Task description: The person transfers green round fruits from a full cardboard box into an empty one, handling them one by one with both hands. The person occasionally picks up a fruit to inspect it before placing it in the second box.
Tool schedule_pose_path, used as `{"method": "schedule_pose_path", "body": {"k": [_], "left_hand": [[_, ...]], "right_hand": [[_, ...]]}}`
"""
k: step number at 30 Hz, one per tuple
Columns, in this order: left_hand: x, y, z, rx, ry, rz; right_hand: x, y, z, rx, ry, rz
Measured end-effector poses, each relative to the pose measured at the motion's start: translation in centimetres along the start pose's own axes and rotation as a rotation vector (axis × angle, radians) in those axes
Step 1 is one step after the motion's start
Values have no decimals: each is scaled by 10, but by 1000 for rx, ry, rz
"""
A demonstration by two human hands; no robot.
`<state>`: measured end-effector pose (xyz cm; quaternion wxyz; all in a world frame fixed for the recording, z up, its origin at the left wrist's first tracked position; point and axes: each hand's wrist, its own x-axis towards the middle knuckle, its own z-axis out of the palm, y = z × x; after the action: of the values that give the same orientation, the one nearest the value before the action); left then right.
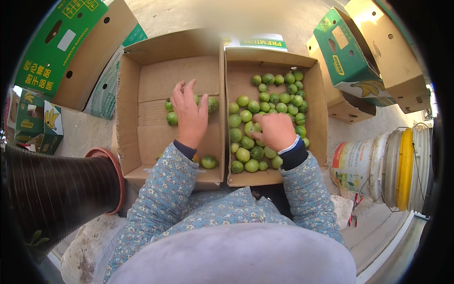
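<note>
Two open cardboard boxes stand side by side before me. In the left box (166,80), my left hand (190,113) is over a few green tomatoes, its thumb and fingers apart. One green tomato (172,118) shows left of the hand and another green tomato (212,104) right of it; part of the group is hidden beneath. A tomato (208,162) lies near that box's front wall, close to my left sleeve. Inside the right box (244,72), my right hand (278,131) has its thumb and index finger around a pale green tomato (252,129), with several others around it.
Banana cartons stand at the left (56,46) and right (351,60). A dark ribbed pot (64,181) with a reddish rim is close on my left. At my right are a white bucket (356,163) and a nested yellow bucket (405,168). Red-handled tools (355,206) lie by a stone.
</note>
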<state>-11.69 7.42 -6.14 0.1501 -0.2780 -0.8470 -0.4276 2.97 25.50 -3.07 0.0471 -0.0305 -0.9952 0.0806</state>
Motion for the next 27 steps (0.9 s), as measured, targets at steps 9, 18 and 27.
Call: {"method": "schedule_pose_path", "body": {"k": [9,18,27], "left_hand": [[-4,6,3,-58,-113,74],[-6,11,2,-127,-132,61],[3,47,-24,-431,-308,395]], "right_hand": [[3,-36,46,-456,-64,90],[7,-13,49,-230,-169,188],[22,-1,-11,1077,-35,297]]}}
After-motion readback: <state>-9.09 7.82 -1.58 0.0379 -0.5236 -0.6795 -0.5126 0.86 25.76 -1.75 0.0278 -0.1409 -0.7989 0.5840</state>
